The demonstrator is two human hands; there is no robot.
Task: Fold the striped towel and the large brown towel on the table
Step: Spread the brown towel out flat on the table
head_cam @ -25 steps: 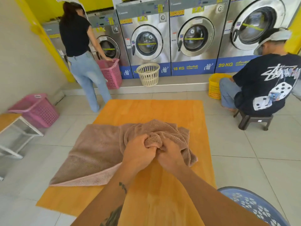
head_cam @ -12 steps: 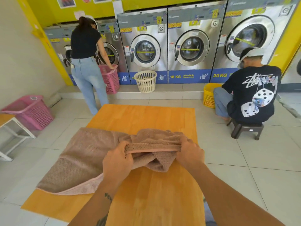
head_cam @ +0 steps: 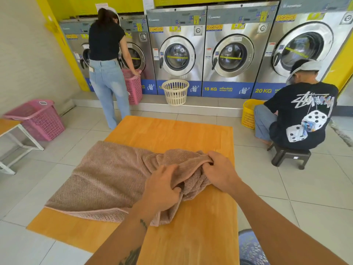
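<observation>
The large brown towel lies on the wooden bench. Its flat portion extends toward 9 o'clock and overhangs the bench edge. The left hand and, at its 2 o'clock, the right hand each grip the bunched end, fingers curled into the fabric.

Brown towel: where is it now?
Head view: the brown towel lies on the wooden table, spread leftward, bunched end held by left hand and right hand.

towel: brown, waffle-textured | table: orange | basket: seemingly blue
</observation>
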